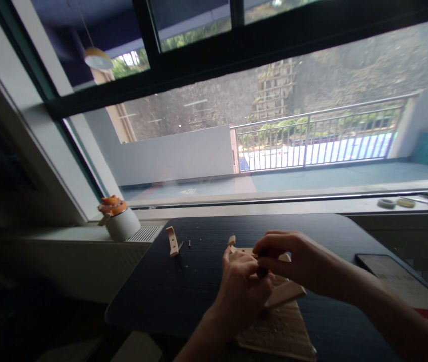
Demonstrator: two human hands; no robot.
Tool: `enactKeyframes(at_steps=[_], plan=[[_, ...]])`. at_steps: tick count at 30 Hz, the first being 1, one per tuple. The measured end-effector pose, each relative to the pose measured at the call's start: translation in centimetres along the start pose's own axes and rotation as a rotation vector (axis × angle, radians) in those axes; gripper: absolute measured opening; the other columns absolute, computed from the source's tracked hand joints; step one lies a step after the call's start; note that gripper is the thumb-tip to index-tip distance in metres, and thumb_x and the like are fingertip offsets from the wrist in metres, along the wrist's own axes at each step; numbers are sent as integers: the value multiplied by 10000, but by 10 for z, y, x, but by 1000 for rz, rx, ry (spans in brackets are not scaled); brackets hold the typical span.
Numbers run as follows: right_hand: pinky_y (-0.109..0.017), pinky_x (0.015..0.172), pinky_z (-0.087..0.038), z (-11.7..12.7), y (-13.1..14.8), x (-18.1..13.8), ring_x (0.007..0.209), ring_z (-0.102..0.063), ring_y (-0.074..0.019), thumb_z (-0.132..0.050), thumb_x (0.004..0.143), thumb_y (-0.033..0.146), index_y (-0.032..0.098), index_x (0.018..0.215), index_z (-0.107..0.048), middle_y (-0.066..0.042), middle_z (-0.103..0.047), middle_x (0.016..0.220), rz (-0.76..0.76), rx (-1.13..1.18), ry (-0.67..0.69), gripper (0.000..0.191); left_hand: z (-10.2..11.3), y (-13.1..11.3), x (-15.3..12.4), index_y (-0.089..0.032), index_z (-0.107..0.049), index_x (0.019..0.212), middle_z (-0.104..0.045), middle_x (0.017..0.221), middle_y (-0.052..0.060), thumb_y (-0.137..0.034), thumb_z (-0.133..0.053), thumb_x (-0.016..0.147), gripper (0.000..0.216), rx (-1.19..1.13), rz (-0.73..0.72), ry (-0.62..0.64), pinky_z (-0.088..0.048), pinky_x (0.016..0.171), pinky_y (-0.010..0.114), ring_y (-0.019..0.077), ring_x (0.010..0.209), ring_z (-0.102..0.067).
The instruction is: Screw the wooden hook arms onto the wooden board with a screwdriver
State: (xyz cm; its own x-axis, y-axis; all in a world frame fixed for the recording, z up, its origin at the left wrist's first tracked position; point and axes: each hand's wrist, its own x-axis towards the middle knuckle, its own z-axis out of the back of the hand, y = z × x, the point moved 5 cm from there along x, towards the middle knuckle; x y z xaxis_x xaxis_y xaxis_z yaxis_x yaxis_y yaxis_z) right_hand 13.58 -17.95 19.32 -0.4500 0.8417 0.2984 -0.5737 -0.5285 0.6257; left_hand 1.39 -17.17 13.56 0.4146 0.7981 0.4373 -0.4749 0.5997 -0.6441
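My left hand [242, 286] is closed around a small light wooden model piece [287, 291] held over the dark table [184, 291]. My right hand [293, 259] comes in from the right with its fingers pinched on the top of the same piece. Under both hands lies a flat wooden sheet [282, 334] with cut-out shapes. A loose curved wooden part [172, 241] stands on the table to the left, with small wood crumbs around it.
A white pot with an orange figure [118, 218] sits on the window sill at the left. A paper sheet with a red stripe [406, 286] lies at the table's right edge. Rolls of tape [395, 203] rest on the sill at the right. A large window faces a railing.
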Motion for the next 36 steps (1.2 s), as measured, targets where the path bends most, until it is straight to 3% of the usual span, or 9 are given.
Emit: enactKeyframes(at_steps=[4, 12, 22, 27, 30, 32, 34, 36], plan=[[-240, 662, -455, 4, 8, -2, 747, -619, -144, -602, 845, 227, 235, 1051, -703, -17, -675, 898, 38, -29, 47, 229, -1, 3, 1, -266, -709, 783, -723, 891, -13, -184, -624, 726, 131, 16, 0, 1, -150, 1127, 544, 222, 1011, -601], [-228, 642, -429, 7, 7, -3, 735, -605, -133, -544, 879, 174, 219, 969, -729, -20, -679, 887, 59, -34, 51, 210, -1, 6, -1, -222, -676, 721, -703, 891, 3, -199, -629, 739, 55, 4, -10, -38, -181, 1117, 522, 204, 961, -614], [-229, 615, -426, 4, 3, -1, 697, -586, -137, -570, 862, 246, 204, 943, -706, -12, -680, 814, 9, -67, 29, 164, -2, 3, 0, -239, -689, 737, -711, 895, 1, -191, -612, 737, 90, 41, 2, -5, -193, 1118, 543, 216, 985, -609], [-222, 595, -412, 6, 10, 3, 667, -581, -126, -580, 856, 268, 233, 1011, -704, -12, -655, 819, 28, -133, 82, 201, -3, 1, 5, -255, -711, 780, -715, 910, 2, -182, -629, 744, 116, 55, -9, 35, -180, 1121, 558, 223, 1000, -608], [-226, 566, -374, 6, 12, 3, 633, -545, -118, -559, 864, 261, 223, 841, -707, -11, -632, 792, 48, -244, 117, 154, 11, 0, -2, -304, -716, 946, -684, 1084, 14, -231, -670, 745, 218, 64, -2, 47, -192, 1115, 579, 258, 1085, -583], [-233, 555, -348, 6, 7, 1, 618, -529, -121, -577, 842, 258, 215, 787, -678, -1, -628, 746, 26, -308, 150, 123, 29, 5, -17, -319, -672, 1090, -653, 1143, 33, -286, -637, 795, 300, 82, 30, -19, -253, 1104, 554, 271, 1125, -562], [-237, 549, -329, 4, 1, -3, 616, -528, -127, -592, 816, 246, 219, 803, -662, 7, -635, 723, -9, -336, 187, 76, 51, 18, -40, -256, -680, 1029, -648, 1123, 73, -333, -571, 840, 231, 119, 100, -171, -400, 1021, 458, 274, 1106, -570], [-238, 528, -304, 2, -3, -5, 593, -515, -127, -599, 797, 244, 224, 820, -646, 15, -629, 694, -40, -351, 204, 56, 59, 35, -63, -233, -683, 968, -668, 1053, 78, -366, -535, 856, 229, 139, 195, -185, -465, 940, 391, 268, 1047, -602]])
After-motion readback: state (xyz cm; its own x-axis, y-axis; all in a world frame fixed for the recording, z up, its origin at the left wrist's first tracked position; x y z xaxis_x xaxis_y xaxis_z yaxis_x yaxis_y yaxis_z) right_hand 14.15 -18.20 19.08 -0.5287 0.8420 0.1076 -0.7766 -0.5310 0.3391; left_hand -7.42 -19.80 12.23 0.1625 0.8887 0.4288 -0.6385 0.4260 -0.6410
